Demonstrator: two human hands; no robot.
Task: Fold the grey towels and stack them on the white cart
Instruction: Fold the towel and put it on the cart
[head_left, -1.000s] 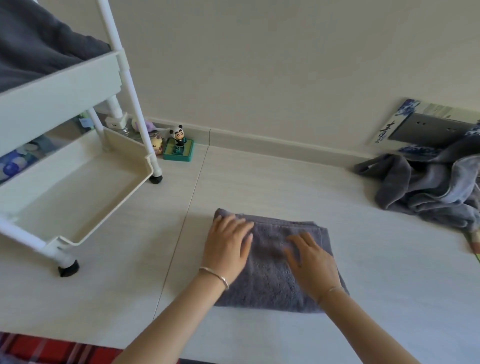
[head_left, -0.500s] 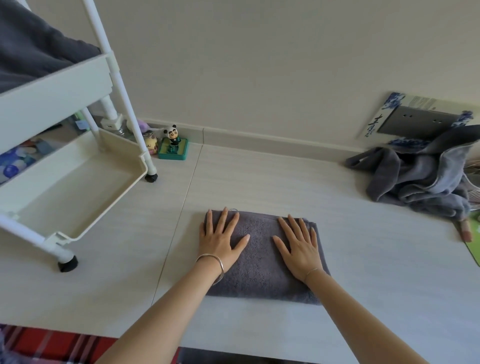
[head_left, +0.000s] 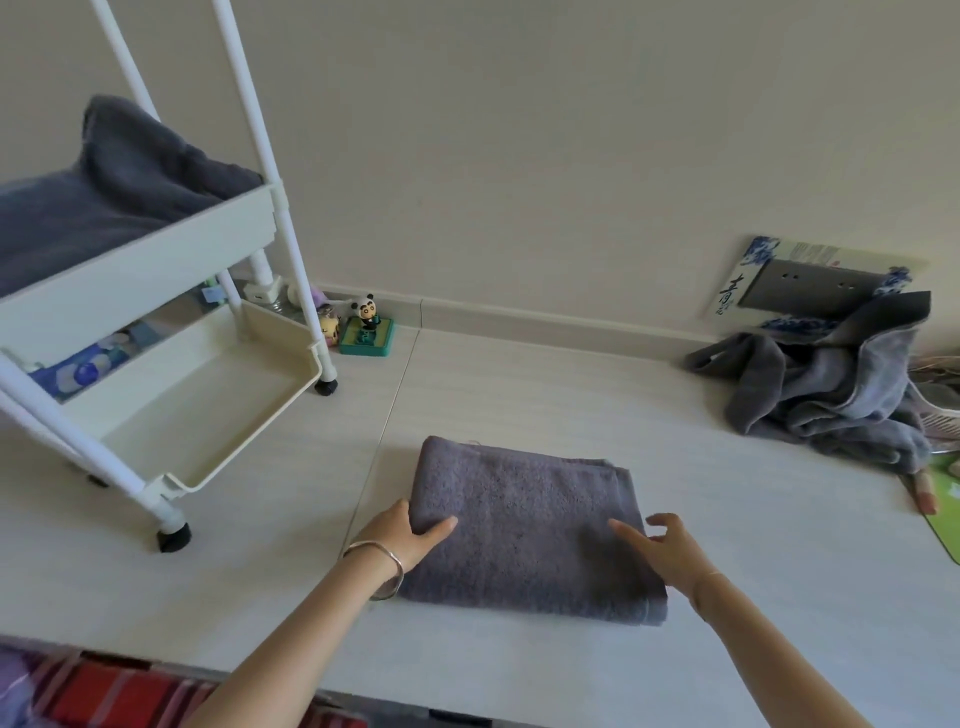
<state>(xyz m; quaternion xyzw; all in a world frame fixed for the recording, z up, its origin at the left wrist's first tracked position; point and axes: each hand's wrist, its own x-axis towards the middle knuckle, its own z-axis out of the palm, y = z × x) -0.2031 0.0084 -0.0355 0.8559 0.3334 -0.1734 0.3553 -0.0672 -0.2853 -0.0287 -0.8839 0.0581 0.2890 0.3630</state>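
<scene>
Pale floor beneath my folded grey towel, a neat plush rectangle, left hand pinching its left edge, right hand spread loose at its right edge, white cart left of towel.

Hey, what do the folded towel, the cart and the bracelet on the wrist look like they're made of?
Folded towel: likely cotton terry, matte grey, with a nubby looped pile. White cart: probably moulded plastic trays, smooth and slightly glossy; the posts could be plastic or painted metal. Bracelet: seemingly silver-toned metal, thin and shiny.
</scene>
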